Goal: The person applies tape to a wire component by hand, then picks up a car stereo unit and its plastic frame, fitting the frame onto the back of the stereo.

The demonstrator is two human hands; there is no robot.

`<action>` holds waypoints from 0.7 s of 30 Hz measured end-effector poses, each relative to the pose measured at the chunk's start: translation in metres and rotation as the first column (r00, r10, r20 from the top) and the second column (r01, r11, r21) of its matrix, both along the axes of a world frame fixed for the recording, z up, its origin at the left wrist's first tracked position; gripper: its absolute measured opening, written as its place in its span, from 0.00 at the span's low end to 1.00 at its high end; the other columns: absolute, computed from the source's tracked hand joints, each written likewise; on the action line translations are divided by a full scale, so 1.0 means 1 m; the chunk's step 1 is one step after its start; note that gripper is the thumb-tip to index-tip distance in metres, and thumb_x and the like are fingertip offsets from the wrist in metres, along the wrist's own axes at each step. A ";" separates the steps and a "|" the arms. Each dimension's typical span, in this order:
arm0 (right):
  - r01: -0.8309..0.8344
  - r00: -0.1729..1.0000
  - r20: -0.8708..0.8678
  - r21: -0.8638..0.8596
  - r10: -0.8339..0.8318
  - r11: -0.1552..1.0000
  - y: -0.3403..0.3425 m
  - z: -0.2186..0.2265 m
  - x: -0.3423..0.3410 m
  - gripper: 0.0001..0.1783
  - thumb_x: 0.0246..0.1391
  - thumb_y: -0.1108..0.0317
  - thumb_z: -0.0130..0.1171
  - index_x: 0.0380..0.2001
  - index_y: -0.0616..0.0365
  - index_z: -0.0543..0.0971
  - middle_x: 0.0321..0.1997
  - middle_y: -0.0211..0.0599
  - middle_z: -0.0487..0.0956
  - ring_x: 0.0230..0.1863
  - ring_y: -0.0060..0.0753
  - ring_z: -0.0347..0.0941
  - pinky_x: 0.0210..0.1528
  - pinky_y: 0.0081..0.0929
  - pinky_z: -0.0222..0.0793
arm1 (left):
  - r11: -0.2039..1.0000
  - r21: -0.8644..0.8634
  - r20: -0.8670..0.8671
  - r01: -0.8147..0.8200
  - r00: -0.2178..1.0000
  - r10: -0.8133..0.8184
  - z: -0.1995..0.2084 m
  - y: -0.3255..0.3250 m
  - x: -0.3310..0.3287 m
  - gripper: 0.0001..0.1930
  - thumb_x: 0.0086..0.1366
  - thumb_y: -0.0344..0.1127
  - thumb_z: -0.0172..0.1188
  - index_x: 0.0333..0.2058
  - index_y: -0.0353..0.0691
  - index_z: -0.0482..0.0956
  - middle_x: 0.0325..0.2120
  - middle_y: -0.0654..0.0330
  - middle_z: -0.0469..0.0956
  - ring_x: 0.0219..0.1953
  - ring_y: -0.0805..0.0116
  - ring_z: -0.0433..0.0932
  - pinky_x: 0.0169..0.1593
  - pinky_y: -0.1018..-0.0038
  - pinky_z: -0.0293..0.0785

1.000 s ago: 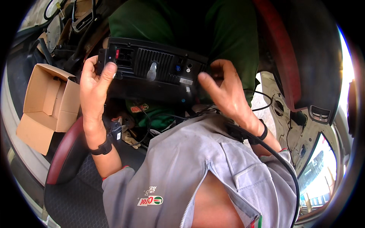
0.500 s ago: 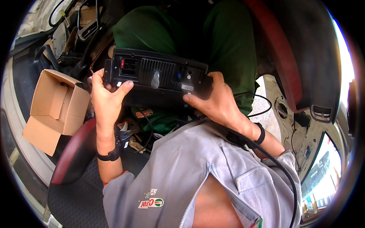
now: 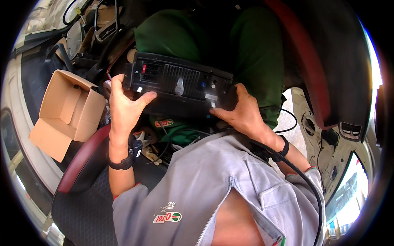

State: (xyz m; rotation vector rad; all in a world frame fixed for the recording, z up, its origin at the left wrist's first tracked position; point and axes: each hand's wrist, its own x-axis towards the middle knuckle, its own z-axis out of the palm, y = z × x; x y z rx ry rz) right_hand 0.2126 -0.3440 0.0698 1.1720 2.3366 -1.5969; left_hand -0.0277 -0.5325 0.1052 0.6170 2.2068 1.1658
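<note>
Hands gripping black car stereo unit [image 3: 180,88], left hand [image 3: 123,106] fingers clamped on its left end, right hand [image 3: 242,112] fingers on right end.

Bright daylight at rim – glare right edge; centre shadowed, fisheye bending edges.

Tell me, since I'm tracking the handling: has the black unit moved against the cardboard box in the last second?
Cannot tell: the black unit sits similarly beside the cardboard box; the camera shifted.
</note>
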 end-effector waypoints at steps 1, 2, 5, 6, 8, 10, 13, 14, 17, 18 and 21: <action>0.010 1.000 -0.014 0.014 -0.010 1.000 -0.001 0.000 -0.001 0.36 0.40 0.59 0.79 0.41 0.71 0.67 0.28 0.57 0.81 0.33 0.53 0.83 0.37 0.40 0.78 | 0.998 -0.053 -0.024 0.031 0.999 -0.033 0.002 0.000 -0.002 0.33 0.53 0.27 0.79 0.53 0.35 0.68 0.42 0.62 0.78 0.41 0.76 0.77 0.47 0.77 0.76; 0.032 0.999 -0.025 -0.030 -0.033 0.999 -0.002 -0.002 0.001 0.35 0.41 0.60 0.79 0.42 0.71 0.69 0.30 0.55 0.82 0.34 0.50 0.83 0.38 0.38 0.79 | 0.992 -0.108 -0.045 0.060 0.997 -0.065 0.003 0.000 -0.005 0.32 0.52 0.27 0.79 0.52 0.35 0.68 0.41 0.62 0.78 0.40 0.76 0.77 0.47 0.77 0.76; 0.091 0.994 -0.051 -0.164 -0.100 0.982 -0.006 -0.015 0.009 0.33 0.42 0.63 0.79 0.46 0.70 0.73 0.37 0.50 0.84 0.38 0.42 0.84 0.42 0.33 0.79 | 0.907 -0.386 -0.129 0.171 0.963 -0.237 0.021 0.008 -0.013 0.28 0.51 0.21 0.77 0.47 0.36 0.69 0.38 0.64 0.80 0.39 0.78 0.78 0.45 0.76 0.77; 0.158 0.983 -0.009 -0.459 -0.183 0.874 -0.006 -0.011 0.007 0.29 0.47 0.71 0.76 0.51 0.66 0.76 0.44 0.37 0.83 0.44 0.25 0.79 0.48 0.27 0.77 | 0.955 -0.259 -0.030 0.145 0.987 -0.159 0.012 0.003 -0.019 0.28 0.50 0.22 0.77 0.47 0.35 0.71 0.38 0.61 0.82 0.39 0.76 0.80 0.45 0.75 0.78; 0.169 0.980 -0.019 -0.445 -0.198 0.880 -0.009 -0.012 0.006 0.29 0.45 0.70 0.77 0.50 0.67 0.78 0.42 0.37 0.85 0.41 0.26 0.80 0.47 0.27 0.78 | 0.992 -0.077 0.083 0.096 0.993 -0.089 -0.003 -0.008 -0.021 0.27 0.50 0.20 0.76 0.47 0.35 0.72 0.39 0.59 0.84 0.39 0.74 0.82 0.46 0.75 0.79; 0.187 0.972 -0.059 -0.399 -0.229 0.898 -0.014 -0.022 0.008 0.28 0.44 0.69 0.77 0.49 0.67 0.79 0.40 0.38 0.85 0.40 0.27 0.81 0.46 0.27 0.79 | 0.995 0.024 0.089 0.097 0.991 -0.098 -0.007 -0.007 -0.019 0.25 0.51 0.17 0.73 0.47 0.35 0.74 0.39 0.61 0.84 0.40 0.76 0.82 0.47 0.76 0.79; 0.186 0.978 -0.047 -0.266 -0.205 0.946 -0.016 -0.028 0.006 0.24 0.45 0.71 0.77 0.45 0.65 0.79 0.37 0.35 0.85 0.36 0.24 0.80 0.40 0.25 0.79 | 0.991 0.124 0.175 0.055 0.982 -0.076 -0.014 -0.007 -0.020 0.26 0.52 0.13 0.69 0.49 0.36 0.75 0.39 0.63 0.84 0.41 0.77 0.81 0.48 0.76 0.79; 0.211 0.973 -0.020 -0.311 -0.228 0.927 -0.016 -0.028 0.003 0.23 0.45 0.72 0.76 0.44 0.65 0.79 0.36 0.35 0.85 0.34 0.24 0.80 0.39 0.25 0.78 | 0.990 0.133 0.158 0.044 0.985 -0.065 -0.018 -0.007 -0.020 0.25 0.52 0.13 0.69 0.48 0.36 0.76 0.40 0.63 0.84 0.41 0.77 0.81 0.48 0.76 0.79; 0.271 0.959 0.032 -0.393 -0.282 0.878 -0.013 -0.025 -0.004 0.19 0.46 0.75 0.75 0.41 0.63 0.79 0.33 0.33 0.85 0.30 0.22 0.78 0.34 0.24 0.77 | 0.987 0.162 0.136 0.000 0.990 -0.022 -0.027 -0.008 -0.014 0.24 0.51 0.12 0.69 0.46 0.36 0.77 0.39 0.64 0.84 0.41 0.77 0.81 0.48 0.76 0.79; 0.284 0.955 0.030 -0.395 -0.297 0.874 -0.014 -0.027 -0.004 0.19 0.46 0.75 0.75 0.40 0.63 0.79 0.33 0.32 0.84 0.28 0.21 0.78 0.32 0.24 0.76 | 0.994 0.111 0.075 0.010 0.997 -0.018 -0.024 -0.007 -0.011 0.23 0.51 0.13 0.70 0.45 0.36 0.78 0.39 0.63 0.85 0.41 0.77 0.82 0.48 0.76 0.79; 0.289 0.952 0.008 -0.364 -0.307 0.885 -0.016 -0.036 0.000 0.19 0.44 0.77 0.75 0.40 0.63 0.79 0.33 0.32 0.85 0.29 0.21 0.78 0.34 0.24 0.76 | 0.990 0.144 0.104 -0.003 0.995 -0.013 -0.030 -0.009 -0.011 0.25 0.49 0.11 0.70 0.45 0.36 0.76 0.37 0.66 0.84 0.40 0.80 0.81 0.47 0.78 0.79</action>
